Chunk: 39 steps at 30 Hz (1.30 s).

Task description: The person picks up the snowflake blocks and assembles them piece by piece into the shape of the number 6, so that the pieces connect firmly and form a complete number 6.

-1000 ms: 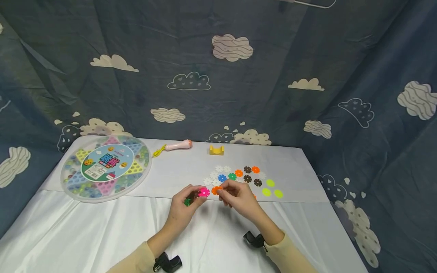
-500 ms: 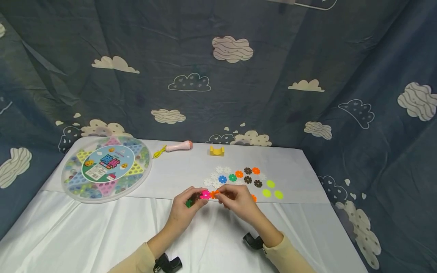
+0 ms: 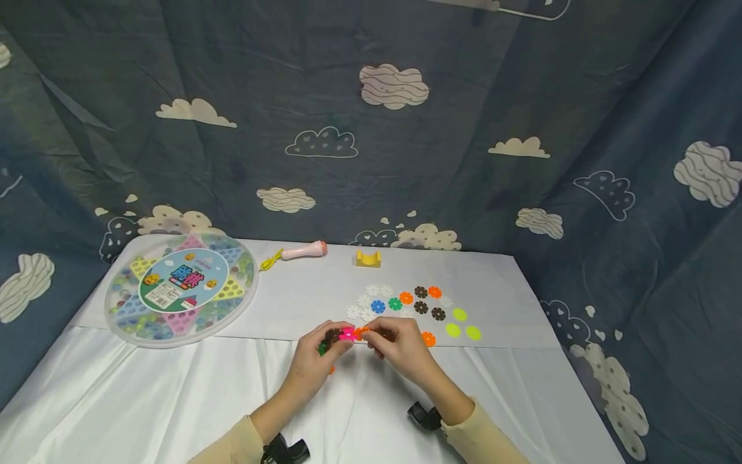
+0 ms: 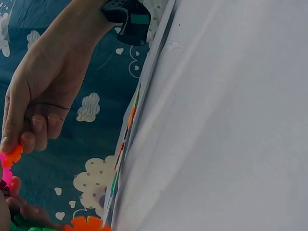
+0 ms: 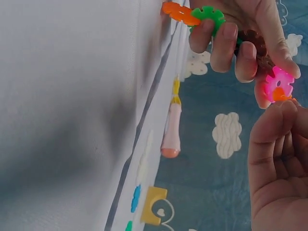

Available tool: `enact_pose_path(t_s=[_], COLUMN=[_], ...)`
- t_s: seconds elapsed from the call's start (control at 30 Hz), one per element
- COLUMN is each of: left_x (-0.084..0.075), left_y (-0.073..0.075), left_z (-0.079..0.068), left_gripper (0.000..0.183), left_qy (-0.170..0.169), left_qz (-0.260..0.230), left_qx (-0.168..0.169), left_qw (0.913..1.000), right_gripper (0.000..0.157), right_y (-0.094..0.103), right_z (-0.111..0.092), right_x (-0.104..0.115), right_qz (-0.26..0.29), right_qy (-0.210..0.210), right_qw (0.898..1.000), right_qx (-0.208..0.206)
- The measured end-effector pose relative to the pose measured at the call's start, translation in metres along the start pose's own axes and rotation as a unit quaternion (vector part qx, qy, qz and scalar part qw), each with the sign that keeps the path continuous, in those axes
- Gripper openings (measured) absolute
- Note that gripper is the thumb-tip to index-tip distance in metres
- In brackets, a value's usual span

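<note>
Near the front of the white mat, my left hand (image 3: 313, 364) grips a chain of notched snowflake discs. The right wrist view shows its links: an orange disc (image 5: 180, 13) at the far end, a green disc (image 5: 209, 17), brown discs (image 5: 252, 41) partly behind the fingers, and a pink disc (image 5: 280, 84) between thumb and fingertips. My right hand (image 3: 406, 348) pinches another orange disc (image 4: 15, 154) between thumb and index finger. Its edge meets the pink disc's rim, overlapping it in the right wrist view. Fingers cover part of the chain.
Beyond the hands lie loose white discs (image 3: 371, 301), a blue disc (image 3: 378, 307), a green disc (image 3: 395, 303), brown discs (image 3: 420, 307), orange discs (image 3: 428, 339) and lime discs (image 3: 453, 330). Farther back are a yellow block (image 3: 368, 259), a pink toy microphone (image 3: 304, 250) and a round game box (image 3: 249, 293).
My right hand has moved left, bringing its orange disc from apart to up against the pink one. An orange end of the chain now shows below my left hand.
</note>
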<state>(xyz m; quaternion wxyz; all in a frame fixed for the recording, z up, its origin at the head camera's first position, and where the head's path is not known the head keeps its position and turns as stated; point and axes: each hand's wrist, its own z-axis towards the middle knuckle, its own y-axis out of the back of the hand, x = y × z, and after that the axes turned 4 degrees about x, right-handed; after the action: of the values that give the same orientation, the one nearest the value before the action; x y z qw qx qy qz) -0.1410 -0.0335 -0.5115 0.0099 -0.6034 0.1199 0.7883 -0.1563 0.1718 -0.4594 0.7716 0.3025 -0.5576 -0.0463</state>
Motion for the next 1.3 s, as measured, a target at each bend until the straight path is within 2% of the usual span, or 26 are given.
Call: enact_pose_path(t_s=[0.07, 0.13, 0.23, 0.33, 0.4, 0.47, 0.57, 0.67, 0.73, 0.8, 0.93, 1.03, 1.17, 1.3], left_x=[0.0, 0.0, 0.002, 0.003, 0.004, 0.005, 0.006, 0.007, 0.007, 0.007, 0.007, 0.006, 0.006, 0.006], left_y=[0.001, 0.002, 0.003, 0.003, 0.004, 0.004, 0.004, 0.004, 0.004, 0.004, 0.003, 0.003, 0.003, 0.002], left_z=[0.0, 0.001, 0.003, 0.005, 0.006, 0.007, 0.007, 0.007, 0.007, 0.007, 0.007, 0.007, 0.007, 0.007], left_gripper=[0.023, 0.024, 0.026, 0.027, 0.025, 0.024, 0.022, 0.023, 0.025, 0.027, 0.024, 0.022, 0.032, 0.027], left_qy=[0.031, 0.071, 0.127, 0.153, 0.157, 0.16, 0.161, 0.162, 0.161, 0.159, 0.152, 0.147, 0.151, 0.159], left_qz=[-0.025, -0.078, -0.173, -0.249, -0.273, -0.287, -0.292, -0.277, -0.266, -0.258, -0.266, -0.285, -0.313, -0.337], left_qx=[0.005, 0.011, 0.006, -0.016, -0.031, -0.043, -0.05, -0.051, -0.05, -0.048, -0.035, -0.019, -0.001, 0.011], left_qw=[0.9992, 0.9943, 0.9767, 0.9562, 0.9484, 0.9435, 0.9414, 0.9459, 0.9492, 0.9516, 0.9512, 0.947, 0.9376, 0.9281], right_gripper=[0.008, 0.013, 0.022, 0.029, 0.032, 0.029, 0.02, 0.021, 0.026, 0.029, 0.027, 0.025, 0.021, 0.009], right_y=[0.0, 0.001, 0.012, 0.039, 0.063, 0.085, 0.106, 0.112, 0.112, 0.109, 0.106, 0.105, 0.103, 0.098], right_z=[0.001, 0.001, 0.003, 0.005, 0.006, 0.005, 0.0, -0.003, -0.004, -0.005, -0.005, -0.004, -0.001, 0.003], right_x=[0.0, 0.001, -0.003, -0.014, -0.025, -0.037, -0.054, -0.066, -0.07, -0.072, -0.074, -0.075, -0.076, -0.069], right_qz=[0.002, 0.009, 0.023, 0.012, -0.02, -0.07, -0.153, -0.209, -0.229, -0.239, -0.244, -0.234, -0.216, -0.19], right_qy=[-0.01, -0.026, -0.061, -0.094, -0.12, -0.153, -0.206, -0.237, -0.24, -0.241, -0.236, -0.227, -0.188, -0.148], right_qw=[1.0, 1.0, 0.998, 0.995, 0.993, 0.986, 0.963, 0.938, 0.929, 0.926, 0.928, 0.933, 0.949, 0.966], right_qx=[0.003, 0.008, 0.0, -0.009, -0.001, 0.02, 0.084, 0.143, 0.162, 0.164, 0.155, 0.151, 0.134, 0.097])
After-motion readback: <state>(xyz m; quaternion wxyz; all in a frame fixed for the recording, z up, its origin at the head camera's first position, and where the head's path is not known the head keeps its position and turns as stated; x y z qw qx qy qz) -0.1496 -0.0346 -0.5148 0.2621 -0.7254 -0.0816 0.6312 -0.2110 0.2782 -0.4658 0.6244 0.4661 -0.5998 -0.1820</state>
